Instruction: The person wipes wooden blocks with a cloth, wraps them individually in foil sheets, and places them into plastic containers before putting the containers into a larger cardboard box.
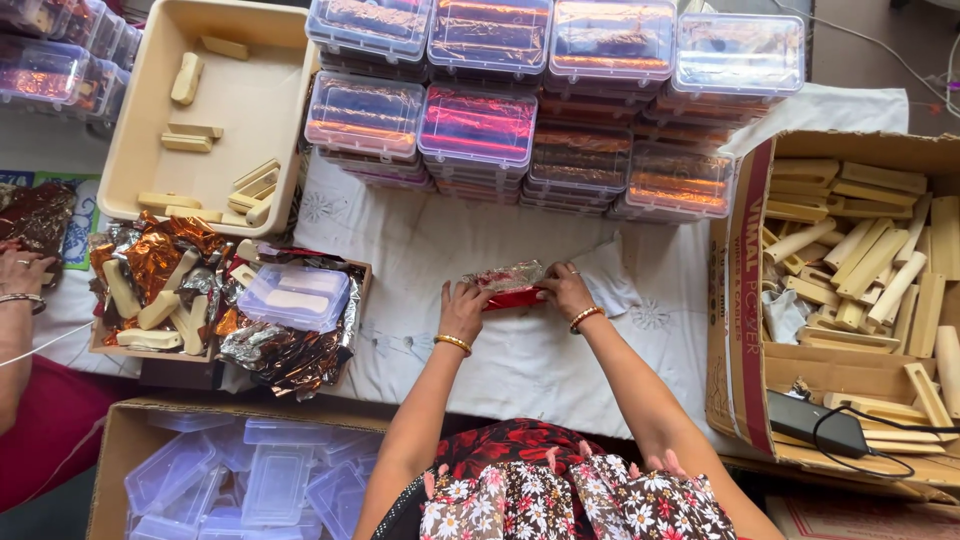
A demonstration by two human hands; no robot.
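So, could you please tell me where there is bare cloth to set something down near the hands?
Bare white cloth lies below the foil-wrapped piece, between the foil heap and the cardboard box, and another strip above both hands, under the stacked clear boxes. The left side is crowded with foil and sticks.

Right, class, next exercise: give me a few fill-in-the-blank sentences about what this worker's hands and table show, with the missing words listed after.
1. The left hand and right hand together hold a bar wrapped in shiny red ____.
2. The cardboard box at the person's right is full of pale ____ bars.
3. The stacked clear plastic boxes stand on a ____ cloth.
4. Each wrist wears a gold-coloured ____.

Missing words: foil; wooden; white; bangle
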